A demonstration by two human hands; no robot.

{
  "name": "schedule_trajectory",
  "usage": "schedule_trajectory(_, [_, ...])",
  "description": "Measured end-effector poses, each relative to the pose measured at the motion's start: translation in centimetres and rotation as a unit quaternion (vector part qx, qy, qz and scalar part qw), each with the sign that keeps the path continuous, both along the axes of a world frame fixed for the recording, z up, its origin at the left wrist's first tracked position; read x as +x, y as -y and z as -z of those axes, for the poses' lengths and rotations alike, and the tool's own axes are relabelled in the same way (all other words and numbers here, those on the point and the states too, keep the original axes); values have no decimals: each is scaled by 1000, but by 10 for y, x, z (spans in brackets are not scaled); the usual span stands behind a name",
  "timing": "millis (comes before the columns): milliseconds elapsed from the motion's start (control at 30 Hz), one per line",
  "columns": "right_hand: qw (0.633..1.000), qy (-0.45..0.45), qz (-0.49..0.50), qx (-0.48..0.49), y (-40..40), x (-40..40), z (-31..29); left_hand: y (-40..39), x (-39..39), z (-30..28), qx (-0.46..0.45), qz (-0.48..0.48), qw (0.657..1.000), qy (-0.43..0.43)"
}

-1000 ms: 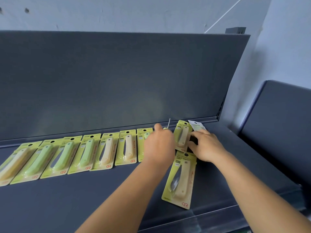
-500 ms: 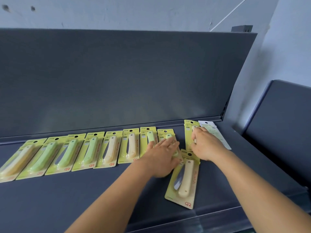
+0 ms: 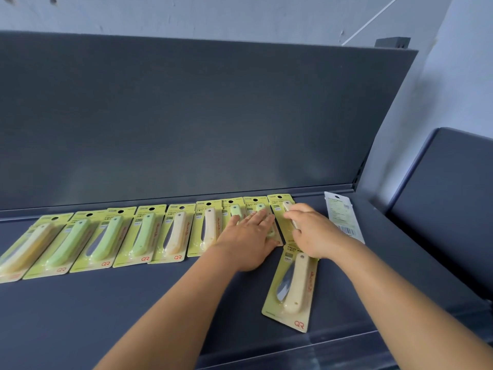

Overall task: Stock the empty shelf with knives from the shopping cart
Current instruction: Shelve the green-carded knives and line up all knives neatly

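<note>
— Head view first: what are the knives like?

— Each is a folding fruit knife sealed under a clear blister on a yellow-green card with a black hang hole on top and a red "QR" mark at the bottom. The row of carded knives (image 3: 144,236) lies flat on the dark grey metal shelf (image 3: 106,311), tops against the dark grey back panel (image 3: 186,116), running from nine o'clock toward twelve. Handles are mint green or cream.

— And your hands?

— My left hand (image 3: 246,240) lies flat with fingers straight and spread, pressing on the green-handled knife card (image 3: 260,208) near the row's right end. My right hand (image 3: 310,232) sits just beside it at one o'clock, fingers curled down over the cream-handled knife card (image 3: 280,206) at the row's end; I cannot tell whether they actually pinch it.

— Anything out of line?

— One cream-handled knife pack (image 3: 292,287) lies in front of the row at about five o'clock from my right hand, its blade partly showing, its top tucked under my wrist. At two o'clock a face-down knife pack with a white printed back and barcode (image 3: 344,217) lies on the shelf, apart from the row.
</note>
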State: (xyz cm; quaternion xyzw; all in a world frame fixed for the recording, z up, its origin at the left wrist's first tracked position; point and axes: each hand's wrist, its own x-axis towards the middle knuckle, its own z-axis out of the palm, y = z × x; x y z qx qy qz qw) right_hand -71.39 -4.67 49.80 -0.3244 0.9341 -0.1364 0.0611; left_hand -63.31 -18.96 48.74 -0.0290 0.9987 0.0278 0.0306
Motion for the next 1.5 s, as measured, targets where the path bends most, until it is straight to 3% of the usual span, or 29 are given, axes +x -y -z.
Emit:
schedule_trajectory(600, [1000, 14, -5, -8, 9, 6, 0, 8, 8, -6, 37, -14, 999, -17])
schedule_trajectory(800, [997, -13, -67, 25, 31, 25, -8, 33, 27, -18, 18, -54, 997, -50])
schedule_trajectory(1033, [990, 66, -113, 55, 74, 46, -4, 89, 79, -11, -7, -158, 987, -20])
schedule_trajectory(1200, [987, 24, -109, 114, 102, 62, 3, 114, 106, 2, 25, -204, 979, 2])
schedule_trajectory(1500, [988, 16, -91, 124, 125, 80, 7, 133, 122, 3, 45, -213, 976, -1])
